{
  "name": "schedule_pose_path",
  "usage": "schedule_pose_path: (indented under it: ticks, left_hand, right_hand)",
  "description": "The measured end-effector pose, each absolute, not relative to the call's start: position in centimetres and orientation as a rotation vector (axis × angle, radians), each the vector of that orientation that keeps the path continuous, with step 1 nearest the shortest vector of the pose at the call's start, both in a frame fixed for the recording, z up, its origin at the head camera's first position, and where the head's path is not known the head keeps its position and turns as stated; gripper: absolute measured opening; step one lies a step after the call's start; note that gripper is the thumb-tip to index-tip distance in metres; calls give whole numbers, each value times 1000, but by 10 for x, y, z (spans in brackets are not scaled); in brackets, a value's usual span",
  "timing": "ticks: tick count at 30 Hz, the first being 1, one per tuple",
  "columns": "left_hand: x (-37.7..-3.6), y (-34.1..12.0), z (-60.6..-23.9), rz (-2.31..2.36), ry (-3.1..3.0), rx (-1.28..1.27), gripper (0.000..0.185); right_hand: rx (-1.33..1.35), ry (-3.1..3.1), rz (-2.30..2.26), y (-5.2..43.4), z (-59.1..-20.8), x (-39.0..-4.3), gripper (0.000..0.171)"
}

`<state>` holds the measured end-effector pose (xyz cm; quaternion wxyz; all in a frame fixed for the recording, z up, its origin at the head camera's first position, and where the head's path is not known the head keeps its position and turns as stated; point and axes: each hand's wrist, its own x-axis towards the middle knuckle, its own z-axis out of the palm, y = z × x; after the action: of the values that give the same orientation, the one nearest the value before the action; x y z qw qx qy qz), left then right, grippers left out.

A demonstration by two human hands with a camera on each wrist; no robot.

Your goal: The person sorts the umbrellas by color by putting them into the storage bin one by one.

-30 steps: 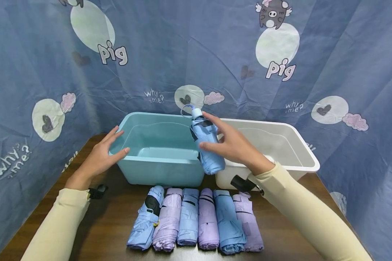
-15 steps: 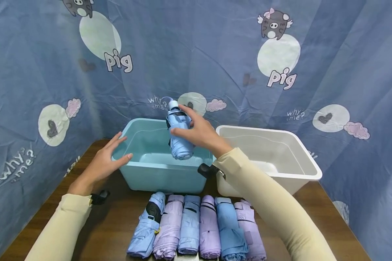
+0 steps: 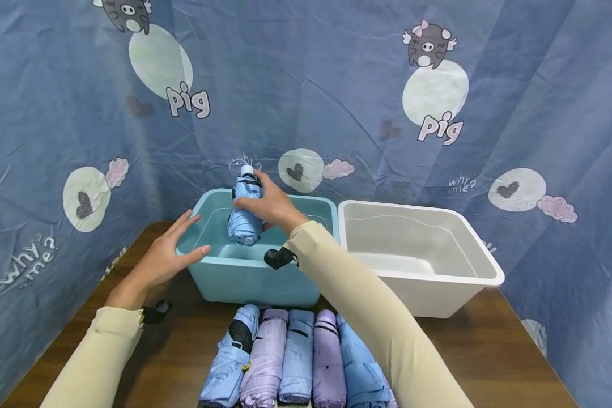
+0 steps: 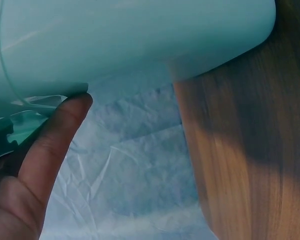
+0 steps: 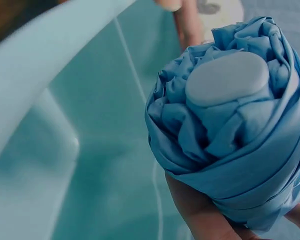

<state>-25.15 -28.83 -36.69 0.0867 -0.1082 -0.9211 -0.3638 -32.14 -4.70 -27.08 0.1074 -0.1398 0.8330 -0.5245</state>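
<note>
My right hand [image 3: 272,205] grips a folded light-blue umbrella [image 3: 246,212] over the teal bin [image 3: 255,283]. It is held nearly upright, with its white handle and wrist loop at the top. From below, the right wrist view shows the bundled blue cloth [image 5: 240,135] and a pale oval tip [image 5: 227,79] in its middle. My left hand [image 3: 160,258] is at the left end of the teal bin, fingers spread and nearly straight. One of its fingers [image 4: 55,145] reaches the bin's edge in the left wrist view.
Several folded umbrellas, blue and lilac, lie side by side near the front; one lilac umbrella [image 3: 328,362] is among them. My right sleeve [image 3: 372,311] hides part of the row's right end. A white bin [image 3: 423,289] stands right of the teal one. Behind hangs a blue curtain [image 3: 306,85].
My right hand has carried the blue umbrella leftward, from between the two bins to over the teal bin. My left hand has stayed at the bin's left end. The view has tilted slightly up.
</note>
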Motion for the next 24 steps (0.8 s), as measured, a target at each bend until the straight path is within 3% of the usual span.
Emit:
schedule_pose_path:
  ticks: [24]
  left_hand:
    - [-251,-295,-371,-1121,-2739,-332,89]
  right_hand:
    - [-183,2426,-1516,-123,-319,-317,83]
